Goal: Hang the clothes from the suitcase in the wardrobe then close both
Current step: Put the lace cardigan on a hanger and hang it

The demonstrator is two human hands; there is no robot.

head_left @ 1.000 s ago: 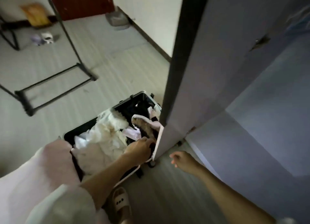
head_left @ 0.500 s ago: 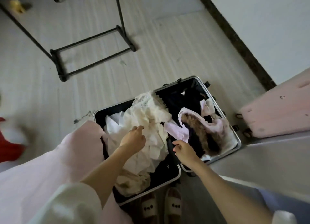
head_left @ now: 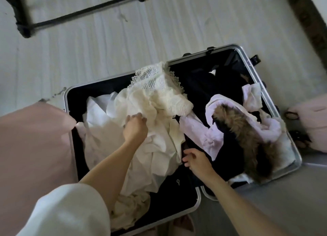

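Nearest the camera, a white sleeve (head_left: 70, 209) covers the upper left arm, and a pink garment (head_left: 31, 147) hangs over the suitcase's left edge. The right hand (head_left: 196, 160) sits at the middle of the suitcase's near side, fingers loosely curled at the edge of the white pile; whether it has actually caught cloth I cannot tell. Further in, the left hand (head_left: 135, 127) pinches a fold of the cream and white clothes (head_left: 155, 112) heaped in the left half of the open suitcase (head_left: 276, 110), which lies flat on the pale floor (head_left: 88, 50). In the right half lie a lilac garment (head_left: 200, 131), a fur-trimmed piece (head_left: 246, 127) and dark clothes. Beyond the far edge stands a black metal frame (head_left: 23, 25).

The pile looks light, soft and limp, and the lace top (head_left: 154, 80) near the far edge seems delicate and prone to snagging. Pieces are tangled, so lifting one fold will likely drag its neighbours; taking a single garment by shoulders or collar would be safer.
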